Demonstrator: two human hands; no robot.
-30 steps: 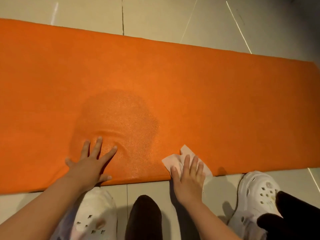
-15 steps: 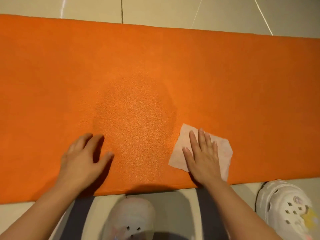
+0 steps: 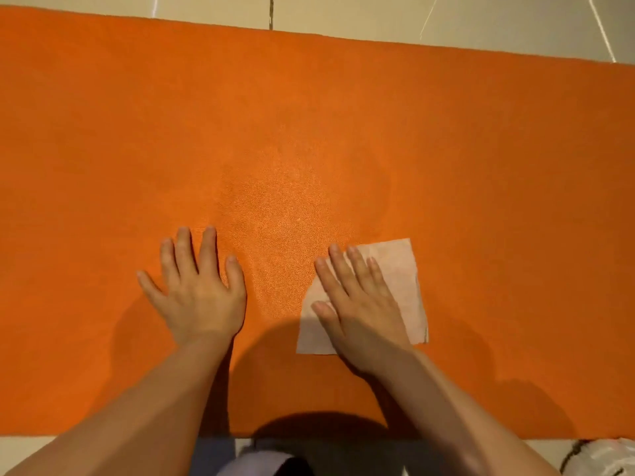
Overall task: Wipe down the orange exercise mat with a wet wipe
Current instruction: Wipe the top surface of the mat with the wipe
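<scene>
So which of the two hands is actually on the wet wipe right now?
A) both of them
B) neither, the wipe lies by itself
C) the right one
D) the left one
C: the right hand lies flat with straight fingers on the wet wipe, while the left hand rests flat on the bare orange mat beside it, apart from the wipe.

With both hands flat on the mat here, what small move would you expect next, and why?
Probably the right hand pushes the wet wipe away from the body, toward the mat's far edge. The wipe lies spread under straight fingers, the glistening patch sits only between the hands, and the orange mat beyond looks matte. The left hand lies flat, seemingly bracing the mat.
</scene>
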